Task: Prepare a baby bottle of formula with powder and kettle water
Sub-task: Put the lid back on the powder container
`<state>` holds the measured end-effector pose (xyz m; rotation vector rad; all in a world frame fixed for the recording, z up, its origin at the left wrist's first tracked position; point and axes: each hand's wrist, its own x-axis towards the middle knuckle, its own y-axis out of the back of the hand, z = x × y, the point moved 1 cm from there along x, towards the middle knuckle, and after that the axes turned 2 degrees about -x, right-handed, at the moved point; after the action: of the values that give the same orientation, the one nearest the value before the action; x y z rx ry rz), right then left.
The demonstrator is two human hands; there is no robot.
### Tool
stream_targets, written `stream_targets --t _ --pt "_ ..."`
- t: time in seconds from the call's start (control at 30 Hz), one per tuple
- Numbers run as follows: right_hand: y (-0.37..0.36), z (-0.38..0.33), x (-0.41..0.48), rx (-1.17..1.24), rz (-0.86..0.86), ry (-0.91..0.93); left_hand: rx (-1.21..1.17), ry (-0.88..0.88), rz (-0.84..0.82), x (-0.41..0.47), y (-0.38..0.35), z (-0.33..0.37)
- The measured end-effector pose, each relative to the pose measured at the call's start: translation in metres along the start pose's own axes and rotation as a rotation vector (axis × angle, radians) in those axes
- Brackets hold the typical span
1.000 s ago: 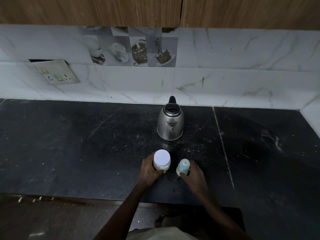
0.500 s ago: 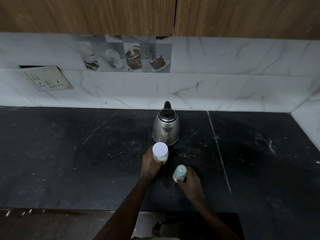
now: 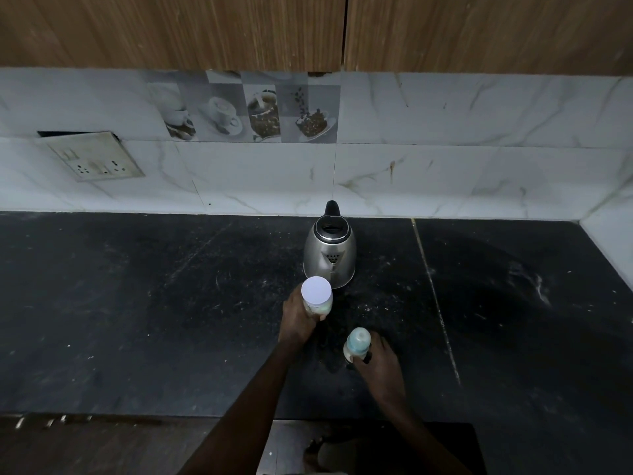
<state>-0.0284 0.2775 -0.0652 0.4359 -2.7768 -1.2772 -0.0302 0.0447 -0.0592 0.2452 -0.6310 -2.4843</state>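
Observation:
A steel kettle [image 3: 329, 257] with a black lid and handle stands upright on the black counter [image 3: 137, 303], near the wall. Just in front of it my left hand [image 3: 297, 321] grips a powder jar [image 3: 317, 296] with a white round lid. To the right and nearer to me, my right hand [image 3: 378, 363] holds a small baby bottle [image 3: 357, 344] with a teal cap, standing on the counter. The jar's base is hidden by my fingers.
A white marble-tiled wall [image 3: 445, 166] runs behind the counter and turns forward at the far right. A socket plate [image 3: 96, 161] sits on the wall at the left. Wooden cabinets [image 3: 205, 29] hang overhead. The counter's front edge [image 3: 137, 415] is near me.
My left hand has carried the powder jar forward, close to the kettle. My right hand stays on the baby bottle. The view has tilted slightly.

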Motion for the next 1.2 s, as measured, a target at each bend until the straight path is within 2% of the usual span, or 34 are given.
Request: stream_targets --t 0.7,1.2 --pt "-0.010 -0.022 0.066 0.005 0.008 0.033 0.033 -0.065 -0.041 0.003 0.006 0.008" --pt "-0.012 -0.045 0.113 0.009 -0.062 -0.019 0.050 -0.086 -0.079 0.009 0.007 0.004"
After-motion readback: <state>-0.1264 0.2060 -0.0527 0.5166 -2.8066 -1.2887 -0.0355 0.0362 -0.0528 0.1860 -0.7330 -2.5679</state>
